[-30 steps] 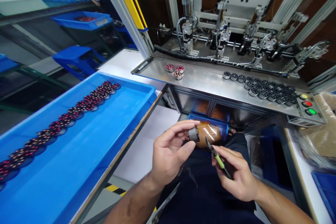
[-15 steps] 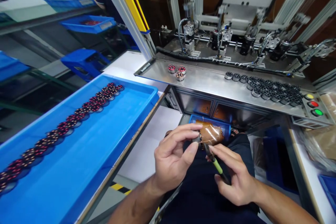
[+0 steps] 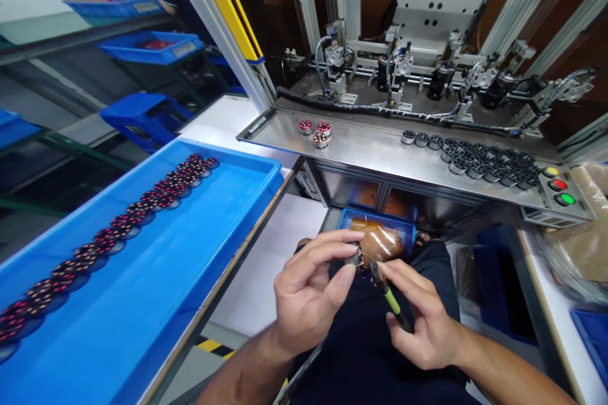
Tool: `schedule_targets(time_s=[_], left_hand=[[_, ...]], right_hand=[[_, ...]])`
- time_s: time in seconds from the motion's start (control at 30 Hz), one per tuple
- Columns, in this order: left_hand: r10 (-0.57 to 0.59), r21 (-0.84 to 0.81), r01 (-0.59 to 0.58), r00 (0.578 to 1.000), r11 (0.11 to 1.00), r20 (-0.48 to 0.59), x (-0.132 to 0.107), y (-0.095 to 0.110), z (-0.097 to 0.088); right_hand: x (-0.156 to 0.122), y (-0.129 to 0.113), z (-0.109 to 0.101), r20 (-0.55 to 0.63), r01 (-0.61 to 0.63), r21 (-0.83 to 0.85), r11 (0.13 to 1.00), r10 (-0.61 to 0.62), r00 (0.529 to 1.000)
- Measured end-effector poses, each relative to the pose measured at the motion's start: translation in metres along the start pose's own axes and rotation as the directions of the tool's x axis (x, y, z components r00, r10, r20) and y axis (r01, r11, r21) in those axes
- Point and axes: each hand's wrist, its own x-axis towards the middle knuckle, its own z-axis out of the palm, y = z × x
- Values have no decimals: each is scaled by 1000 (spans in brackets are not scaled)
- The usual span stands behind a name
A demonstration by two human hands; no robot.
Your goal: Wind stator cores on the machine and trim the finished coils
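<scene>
My left hand (image 3: 306, 297) pinches a small dark motor stator (image 3: 352, 257) between thumb and fingertips, above my lap. Thin copper wire sticks out of its right side. In my right hand (image 3: 425, 319) is a pair of small cutting pliers (image 3: 392, 301) with green and black handles. Their dark jaws point up toward the stator, close to the wire; whether they touch it I cannot tell. Behind both hands, a blue bin (image 3: 409, 228) lined with shiny brown material (image 3: 382, 242) stands low down.
To the left, a blue tray (image 3: 156, 294) carries a long row of red and copper wound stators (image 3: 114, 234). On the metal ledge (image 3: 365, 145) are three more wound stators (image 3: 320, 138) and many black cores (image 3: 489, 161). A button box (image 3: 560, 193) sits at its right end, with machinery behind.
The view has shifted slightly. The copper wire, earlier reaching straight toward the plier jaws, now looks bent beside the stator. Both hands keep nearly the same hold.
</scene>
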Motion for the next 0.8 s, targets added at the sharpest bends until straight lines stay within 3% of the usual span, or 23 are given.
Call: schedule_targets(time_s=[0.47,0.57,0.8], left_hand=[[-8,-27,9,999,1000,36,-2,6,4],[-7,-26,8,999,1000,41,-1,4,2],[216,114,-235,963,965,161,-1,-8,-10]], right_hand=[[3,-2,2,-37,25,15,1000,-25,999],[1,-3,-1,-67,-24,-5,1000,24,997],[-6,-3,-21,-95,-251,-55,966,245,965]])
